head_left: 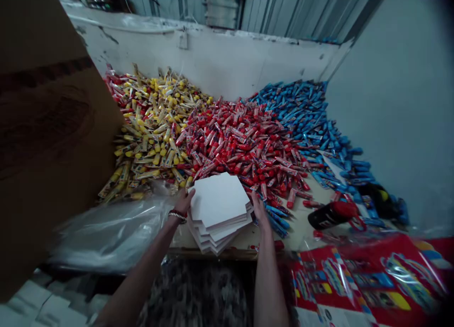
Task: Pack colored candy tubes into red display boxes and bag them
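Observation:
A stack of white card sheets [218, 204] sits slightly fanned at the front of the table. My left hand [184, 201] grips its left side, and my right hand [259, 211] presses against its right side. Just beyond the stack lie heaps of small packaged tubes. Yellow-capped ones [152, 128] fill the left, red ones [241, 147] the middle, and blue ones [305, 123] the right. The stack's lower sheets are partly hidden by its upper ones.
A large cardboard box flap [46, 128] rises on the left, above a crumpled clear plastic sheet [109, 234]. A black bottle with a red cap [331, 215] lies on the right. Printed red packaging under clear film [369, 279] fills the front right. A white wall [198, 57] stands behind the heaps.

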Demonstrator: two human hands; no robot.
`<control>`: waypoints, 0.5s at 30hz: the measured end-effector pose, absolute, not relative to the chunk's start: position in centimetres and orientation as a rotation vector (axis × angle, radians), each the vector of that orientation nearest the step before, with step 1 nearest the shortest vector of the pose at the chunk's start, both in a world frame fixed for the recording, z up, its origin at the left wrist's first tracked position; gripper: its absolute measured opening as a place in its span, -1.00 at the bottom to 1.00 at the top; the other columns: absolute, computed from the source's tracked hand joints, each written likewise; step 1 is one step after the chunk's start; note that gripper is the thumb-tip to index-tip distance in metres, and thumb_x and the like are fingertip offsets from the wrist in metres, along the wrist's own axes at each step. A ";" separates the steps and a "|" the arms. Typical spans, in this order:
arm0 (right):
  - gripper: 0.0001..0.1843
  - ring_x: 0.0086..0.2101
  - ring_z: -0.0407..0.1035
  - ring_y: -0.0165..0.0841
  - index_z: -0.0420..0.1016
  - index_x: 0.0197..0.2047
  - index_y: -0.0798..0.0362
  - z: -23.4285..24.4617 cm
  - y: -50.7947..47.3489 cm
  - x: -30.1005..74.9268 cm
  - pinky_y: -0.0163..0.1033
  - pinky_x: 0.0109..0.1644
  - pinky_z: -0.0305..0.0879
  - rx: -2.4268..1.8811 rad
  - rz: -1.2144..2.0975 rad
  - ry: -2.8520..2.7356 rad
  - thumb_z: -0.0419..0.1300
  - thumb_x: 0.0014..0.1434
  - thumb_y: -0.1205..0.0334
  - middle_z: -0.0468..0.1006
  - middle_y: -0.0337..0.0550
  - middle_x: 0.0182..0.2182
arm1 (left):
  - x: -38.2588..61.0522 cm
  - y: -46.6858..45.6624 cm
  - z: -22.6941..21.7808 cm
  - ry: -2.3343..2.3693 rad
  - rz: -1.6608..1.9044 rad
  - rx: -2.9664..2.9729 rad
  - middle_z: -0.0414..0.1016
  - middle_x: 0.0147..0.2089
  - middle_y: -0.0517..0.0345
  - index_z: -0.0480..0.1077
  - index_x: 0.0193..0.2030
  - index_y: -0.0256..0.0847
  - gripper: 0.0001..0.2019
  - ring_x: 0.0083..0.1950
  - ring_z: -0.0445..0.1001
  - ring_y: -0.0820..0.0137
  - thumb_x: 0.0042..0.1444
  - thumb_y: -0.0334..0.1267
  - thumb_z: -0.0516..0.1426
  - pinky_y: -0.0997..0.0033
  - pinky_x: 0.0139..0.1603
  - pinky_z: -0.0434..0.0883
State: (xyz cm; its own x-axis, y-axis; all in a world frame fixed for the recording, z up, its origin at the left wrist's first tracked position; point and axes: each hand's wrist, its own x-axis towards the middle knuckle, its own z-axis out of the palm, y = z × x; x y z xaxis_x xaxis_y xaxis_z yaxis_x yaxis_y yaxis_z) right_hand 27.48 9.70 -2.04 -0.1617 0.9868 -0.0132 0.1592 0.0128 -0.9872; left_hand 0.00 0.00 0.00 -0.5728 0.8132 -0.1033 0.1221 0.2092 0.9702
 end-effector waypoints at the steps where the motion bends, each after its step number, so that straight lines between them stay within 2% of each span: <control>1: -0.35 -0.13 0.45 -0.19 0.56 -0.09 0.09 -2.3 9.7 27.2 -0.08 0.01 0.33 -1.245 1.287 -1.439 -0.02 0.15 -0.28 0.60 0.01 -0.21 | 0.1 0.6 -0.6 1.870 1.381 0.843 0.49 -0.02 -0.12 0.36 -0.02 -0.30 -0.53 0.00 0.45 0.12 -0.01 -0.02 0.12 0.12 0.01 0.40; 4: -0.40 0.01 0.38 -0.19 0.53 -0.02 0.05 -2.8 9.6 26.5 -0.04 0.15 0.22 -1.262 1.314 -1.406 0.02 0.15 -0.23 0.55 -0.03 -0.06 | 0.4 0.4 -2.0 1.919 1.336 0.799 0.48 -0.04 -0.19 0.31 0.02 -0.37 -0.49 -0.06 0.48 0.10 -0.01 -0.04 0.12 0.07 -0.07 0.42; 7: -0.40 0.08 0.30 -0.19 0.49 0.04 0.05 -2.8 9.2 26.2 -0.05 0.22 0.14 -1.290 1.258 -1.414 0.09 0.11 -0.19 0.48 -0.04 0.04 | 1.2 -1.5 -2.3 1.965 1.318 0.819 0.44 0.03 -0.19 0.29 0.05 -0.34 -0.47 0.02 0.43 0.08 0.00 -0.05 0.13 0.03 0.04 0.37; 11: -0.35 0.03 0.33 -0.18 0.45 0.08 0.10 -2.5 8.8 26.4 -0.08 0.16 0.20 -1.234 1.240 -1.433 0.21 0.02 -0.14 0.51 -0.04 0.00 | 3.0 -3.7 -2.3 1.937 1.364 0.887 0.38 0.13 -0.14 0.25 0.13 -0.30 -0.45 0.16 0.35 0.15 0.05 -0.04 0.11 0.10 0.20 0.27; 15: -0.40 0.01 0.34 -0.20 0.51 -0.02 0.10 -3.0 8.7 26.8 -0.07 0.17 0.19 -1.195 1.322 -1.296 0.26 -0.04 -0.13 0.52 -0.05 -0.03 | 2.7 -3.7 -2.6 1.877 1.440 0.863 0.39 0.13 -0.10 0.29 0.11 -0.29 -0.46 0.16 0.36 0.19 0.09 0.03 0.07 0.15 0.19 0.28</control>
